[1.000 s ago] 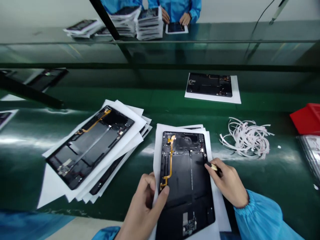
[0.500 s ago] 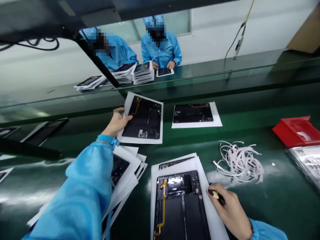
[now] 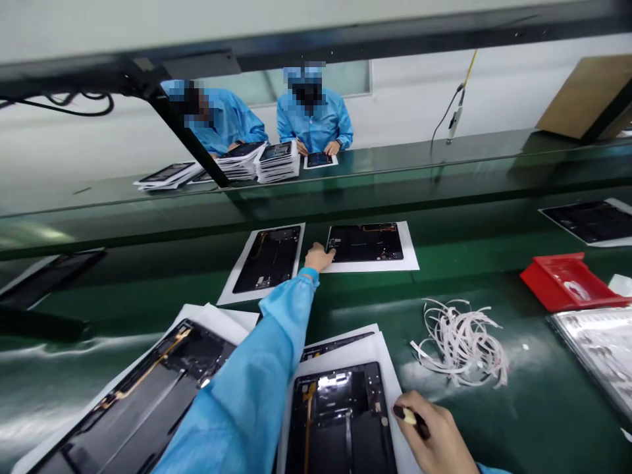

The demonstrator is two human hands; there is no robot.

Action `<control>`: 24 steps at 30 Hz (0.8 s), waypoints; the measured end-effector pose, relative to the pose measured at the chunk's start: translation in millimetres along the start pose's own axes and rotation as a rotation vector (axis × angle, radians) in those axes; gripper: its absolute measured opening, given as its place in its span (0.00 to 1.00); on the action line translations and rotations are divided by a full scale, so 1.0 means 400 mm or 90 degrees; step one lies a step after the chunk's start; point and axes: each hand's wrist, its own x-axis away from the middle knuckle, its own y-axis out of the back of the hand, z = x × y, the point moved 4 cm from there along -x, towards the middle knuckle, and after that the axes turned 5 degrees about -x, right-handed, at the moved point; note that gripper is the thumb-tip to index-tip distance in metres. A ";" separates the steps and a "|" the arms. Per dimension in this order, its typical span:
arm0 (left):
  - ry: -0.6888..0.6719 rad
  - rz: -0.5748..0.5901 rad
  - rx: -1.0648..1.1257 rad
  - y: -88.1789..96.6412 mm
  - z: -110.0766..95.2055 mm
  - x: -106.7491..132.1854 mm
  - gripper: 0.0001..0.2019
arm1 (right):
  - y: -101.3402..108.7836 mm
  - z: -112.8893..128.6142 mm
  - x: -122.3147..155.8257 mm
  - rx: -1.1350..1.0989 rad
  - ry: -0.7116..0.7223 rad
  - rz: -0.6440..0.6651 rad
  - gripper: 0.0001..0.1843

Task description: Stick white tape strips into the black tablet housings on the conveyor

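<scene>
My left hand (image 3: 320,258) reaches far forward and grips the near left edge of a black tablet panel (image 3: 365,242) on white paper. Left of it, another tablet panel (image 3: 269,258) lies on its own sheet, untouched. In my right hand (image 3: 434,431) is a short dark tool with a pale yellow part (image 3: 411,415); its kind is unclear. That hand rests at the right edge of a nearer tablet panel (image 3: 340,418) with an orange flex cable. At lower left, a tablet panel (image 3: 143,395) tops a stack of papered panels, partly behind my sleeve.
A heap of white strips (image 3: 461,342) lies right of centre, near a red tray (image 3: 567,283) and plastic-covered sheets (image 3: 597,349). A dark post (image 3: 190,141) slants down at left. Beyond the ledge, two people in blue sit by stacked panels (image 3: 279,161).
My left hand has let go of the left far panel, which now lies flat, and moved right to the other far panel. My right hand keeps its tool. The view has tilted up.
</scene>
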 end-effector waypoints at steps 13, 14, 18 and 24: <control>0.077 0.003 0.149 0.014 -0.025 0.062 0.18 | -0.016 -0.005 -0.011 -0.029 0.035 -0.040 0.11; 0.069 0.015 0.183 0.019 -0.028 0.071 0.18 | -0.013 -0.003 -0.011 -0.030 0.037 -0.047 0.11; 0.026 0.074 0.341 0.027 -0.037 0.125 0.17 | 0.005 0.017 -0.011 -0.052 0.029 -0.052 0.11; -0.016 0.220 0.572 0.005 -0.066 0.253 0.15 | 0.048 0.029 -0.022 -0.173 -0.055 -0.110 0.18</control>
